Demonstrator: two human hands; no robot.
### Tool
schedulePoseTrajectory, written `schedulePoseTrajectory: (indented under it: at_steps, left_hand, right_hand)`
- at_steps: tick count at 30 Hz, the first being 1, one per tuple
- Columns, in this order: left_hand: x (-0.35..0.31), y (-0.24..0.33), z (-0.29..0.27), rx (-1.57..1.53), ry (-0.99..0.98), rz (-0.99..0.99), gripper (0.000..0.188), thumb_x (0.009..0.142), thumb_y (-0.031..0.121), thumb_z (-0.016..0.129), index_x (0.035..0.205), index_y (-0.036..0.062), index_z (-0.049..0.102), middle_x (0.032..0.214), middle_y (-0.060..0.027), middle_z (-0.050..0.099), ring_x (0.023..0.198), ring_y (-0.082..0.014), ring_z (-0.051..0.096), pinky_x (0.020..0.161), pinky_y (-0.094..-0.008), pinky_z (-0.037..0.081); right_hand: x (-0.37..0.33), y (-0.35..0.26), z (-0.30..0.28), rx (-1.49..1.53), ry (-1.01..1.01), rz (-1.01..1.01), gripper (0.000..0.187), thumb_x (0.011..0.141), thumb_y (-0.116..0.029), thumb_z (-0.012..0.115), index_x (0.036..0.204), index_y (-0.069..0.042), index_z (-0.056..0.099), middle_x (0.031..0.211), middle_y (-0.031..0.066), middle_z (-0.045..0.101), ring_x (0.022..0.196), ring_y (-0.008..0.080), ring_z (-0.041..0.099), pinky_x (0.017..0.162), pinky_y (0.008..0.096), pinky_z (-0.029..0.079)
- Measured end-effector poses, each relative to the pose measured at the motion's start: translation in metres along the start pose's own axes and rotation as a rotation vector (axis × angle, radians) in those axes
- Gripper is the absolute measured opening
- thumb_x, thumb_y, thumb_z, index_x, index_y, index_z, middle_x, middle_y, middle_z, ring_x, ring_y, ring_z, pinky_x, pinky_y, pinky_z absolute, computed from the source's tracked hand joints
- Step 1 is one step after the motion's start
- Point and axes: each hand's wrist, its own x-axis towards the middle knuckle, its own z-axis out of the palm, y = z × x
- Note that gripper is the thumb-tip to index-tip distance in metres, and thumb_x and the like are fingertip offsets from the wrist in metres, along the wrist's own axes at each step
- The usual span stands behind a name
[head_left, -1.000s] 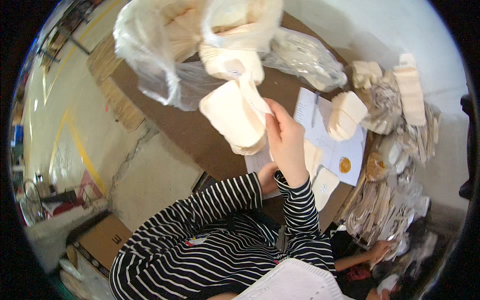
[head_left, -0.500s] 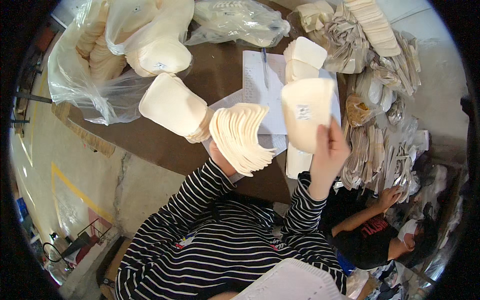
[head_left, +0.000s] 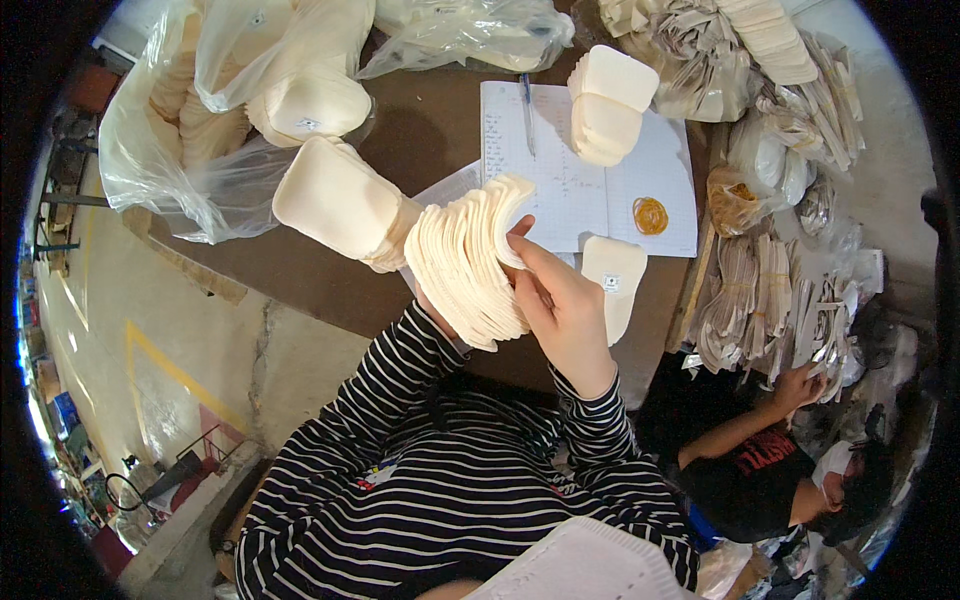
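Note:
A thick, fanned stack of cream fabric pads (head_left: 460, 260) rests in my left hand (head_left: 433, 308), which is mostly hidden beneath it and closed around its lower side. My right hand (head_left: 565, 300) is at the stack's right edge, with thumb and fingers pinching the edge of the pads there. To the right of that hand, a cream pad with a small printed mark (head_left: 614, 285) lies on the table. Left of the held stack sits another pile of pads (head_left: 345, 200), tilted and touching or nearly touching it.
An open notebook (head_left: 545, 190) carries a pen (head_left: 528, 115), a bundle of pads (head_left: 610, 105) and amber rubber bands (head_left: 650, 215). Clear plastic bags of pads (head_left: 215, 165) stand at the far left. Strapped bundles (head_left: 740, 300) line the right, where a co-worker's hand (head_left: 800, 388) reaches in.
My right hand has put down the marked pad on the table at the right and moved left to the held stack. The rubber bands on the notebook are now uncovered.

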Motion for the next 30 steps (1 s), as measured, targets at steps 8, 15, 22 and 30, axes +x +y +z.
schedulePoseTrajectory:
  at_steps: [8,15,22,30]
  left_hand:
    - [-0.017,0.011,-0.016,-0.083,0.327,0.039,0.061,0.103,0.049,0.032,0.146,0.0054,0.041,0.144,-0.0191,0.049,0.129,-0.0354,0.052,0.111,-0.0492,0.043]
    - [-0.013,0.003,0.010,0.771,0.334,0.154,0.044,0.098,0.024,0.060,0.135,0.0032,0.050,0.124,-0.0106,0.058,0.112,-0.0231,0.058,0.097,-0.0349,0.049]
    - [-0.013,0.009,0.027,0.397,0.443,0.062,0.041,0.096,0.029,0.061,0.131,0.0068,0.054,0.117,-0.0099,0.060,0.098,-0.0214,0.061,0.088,-0.0371,0.054]
    - [-0.018,0.020,-0.004,0.128,0.086,-0.112,0.060,0.101,0.044,0.049,0.149,0.0104,0.038,0.148,-0.0132,0.044,0.134,-0.0314,0.046,0.110,-0.0484,0.042]
  right_hand:
    - [-0.001,0.010,0.001,0.075,0.113,0.113,0.027,0.091,0.000,0.064,0.118,0.000,0.064,0.100,0.0141,0.070,0.076,0.0208,0.068,0.067,0.0274,0.051]
    - [-0.005,0.000,-0.007,-0.162,-0.132,0.052,0.018,0.088,-0.013,0.068,0.102,-0.002,0.070,0.127,0.0154,0.061,0.101,0.0319,0.066,0.085,0.0389,0.054]
    - [-0.018,-0.015,-0.022,-0.309,-0.195,-0.009,0.020,0.086,-0.019,0.072,0.099,-0.004,0.072,0.136,0.0146,0.056,0.116,0.0316,0.060,0.095,0.0387,0.049]
    - [-0.008,-0.022,-0.001,0.100,-0.051,0.068,0.063,0.099,-0.022,0.057,0.149,0.004,0.030,0.132,0.0263,0.053,0.118,0.0413,0.056,0.099,0.0440,0.045]
